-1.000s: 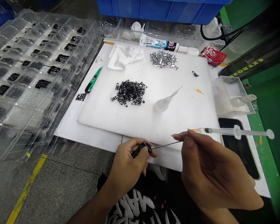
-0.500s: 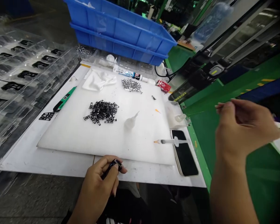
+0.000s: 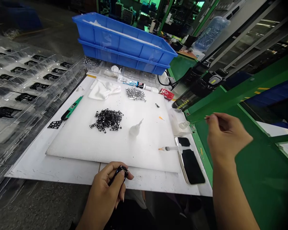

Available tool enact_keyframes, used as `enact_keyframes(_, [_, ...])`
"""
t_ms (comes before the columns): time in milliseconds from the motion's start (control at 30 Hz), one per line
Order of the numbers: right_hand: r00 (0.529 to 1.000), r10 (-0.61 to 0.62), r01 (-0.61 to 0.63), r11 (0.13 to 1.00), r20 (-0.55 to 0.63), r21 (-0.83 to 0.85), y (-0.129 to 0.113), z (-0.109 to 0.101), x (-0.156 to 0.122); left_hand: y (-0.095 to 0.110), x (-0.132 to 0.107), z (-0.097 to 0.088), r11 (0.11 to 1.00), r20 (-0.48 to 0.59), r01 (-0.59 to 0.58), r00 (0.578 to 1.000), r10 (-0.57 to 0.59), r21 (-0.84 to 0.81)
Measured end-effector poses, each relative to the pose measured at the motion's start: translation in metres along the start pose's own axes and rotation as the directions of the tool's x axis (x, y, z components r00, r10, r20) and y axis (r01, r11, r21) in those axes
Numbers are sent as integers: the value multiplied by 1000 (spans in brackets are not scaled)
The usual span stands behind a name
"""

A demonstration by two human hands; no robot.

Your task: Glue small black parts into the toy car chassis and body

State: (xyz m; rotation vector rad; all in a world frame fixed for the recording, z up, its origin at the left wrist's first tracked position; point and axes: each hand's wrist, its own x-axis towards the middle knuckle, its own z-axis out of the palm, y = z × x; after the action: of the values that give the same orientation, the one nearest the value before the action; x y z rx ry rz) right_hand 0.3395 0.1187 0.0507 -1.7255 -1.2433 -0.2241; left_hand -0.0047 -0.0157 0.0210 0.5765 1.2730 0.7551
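Observation:
My left hand (image 3: 108,185) is closed round a small black part (image 3: 118,172) at the near edge of the white board (image 3: 86,143). My right hand (image 3: 224,135) is raised over the green bench to the right, its fingers pinched on a thin needle-like tool (image 3: 198,120) that points left towards a small clear box (image 3: 179,123). On the board lie a heap of black parts (image 3: 108,119), a heap of shiny metal parts (image 3: 135,93), a small squeeze bottle (image 3: 135,128) and a syringe (image 3: 175,148).
Clear trays with black parts (image 3: 26,86) fill the left side. Stacked blue bins (image 3: 124,43) stand at the back. A phone (image 3: 190,161) lies by the board's right edge. A green pen knife (image 3: 72,107), a white cloth (image 3: 103,88), a glue tube (image 3: 134,84) and a red packet (image 3: 166,93) surround the board.
My right hand left the black part with the thin tool, swung out to the right, and now has come back a little leftward. The view lifted up and right. My left hand kept its grip.

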Motion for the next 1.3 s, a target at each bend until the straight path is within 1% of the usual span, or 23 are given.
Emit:
enact_keyframes(67, [990,57,-53,998,129,-37,-5,-6,-5,0,-2,0,1000,-9,-8,1000,8,-14])
enact_keyframes(133, [984,100,-92,994,146,-60,-15,-17,-18,1,-4,0,999,-12,10,1000,-10,-53])
enact_keyframes(200, [980,132,-129,991,151,-32,-31,-31,-39,4,-6,0,991,6,58,998,-58,-124])
enact_keyframes(233, [960,155,-161,987,235,6,-39,-37,-51,6,-7,1,981,22,86,996,-83,-174])
enact_keyframes(267, [916,168,-199,979,364,49,-47,-41,-63,8,-8,2,966,46,113,993,-105,-233])
enact_keyframes(333, [792,165,-303,942,588,143,-60,-43,-87,12,-7,4,915,97,154,987,-127,-374])
enact_keyframes(367, [736,159,-358,917,658,178,-65,-41,-97,14,-6,6,877,123,174,984,-133,-447])
enact_keyframes(400, [701,157,-406,890,695,208,-68,-37,-105,16,-5,7,834,149,197,979,-139,-515])
enact_keyframes(433, [687,162,-447,863,708,237,-70,-32,-111,17,-4,8,788,172,220,974,-146,-575])
enact_keyframes(467, [695,170,-477,836,699,271,-71,-27,-115,17,-3,9,743,191,239,970,-151,-625])
enact_keyframes(533, [750,188,-505,781,634,366,-76,-21,-118,17,-1,10,670,223,263,964,-147,-694])
enact_keyframes(600, [802,197,-521,692,563,500,-87,-19,-115,16,0,10,622,248,277,959,-135,-732])
enact_keyframes(633, [811,188,-530,639,555,557,-95,-19,-112,15,0,10,606,264,287,956,-130,-741])
enact_keyframes(667, [801,170,-553,578,574,601,-106,-20,-109,14,1,10,596,283,298,951,-122,-746])
enact_keyframes(700, [775,142,-593,502,616,630,-118,-21,-107,12,1,10,591,303,308,947,-112,-746])
enact_keyframes(733, [733,106,-647,415,672,640,-130,-22,-106,11,2,9,589,322,316,942,-99,-744])
enact_keyframes(833, [581,-29,-803,145,814,578,-162,-18,-107,6,4,8,596,365,319,930,-48,-736])
enact_keyframes(900, [522,-101,-848,46,847,528,-174,-10,-112,4,6,7,601,376,314,926,-24,-735])
enact_keyframes(967, [500,-109,-865,-5,859,502,-178,-2,-118,3,7,6,606,377,307,926,-13,-734])
enact_keyframes(1100, [525,42,-846,-88,850,526,-175,9,-132,4,7,6,610,362,315,931,-49,-727])
enact_keyframes(1167, [533,160,-831,-88,831,550,-174,10,-137,5,7,7,611,355,318,933,-64,-725])
enact_keyframes(1233, [533,261,-823,-59,805,565,-174,9,-140,5,7,7,614,348,318,935,-75,-723])
enact_keyframes(1300, [537,312,-820,-24,784,571,-174,7,-141,6,7,8,617,342,316,936,-80,-720])
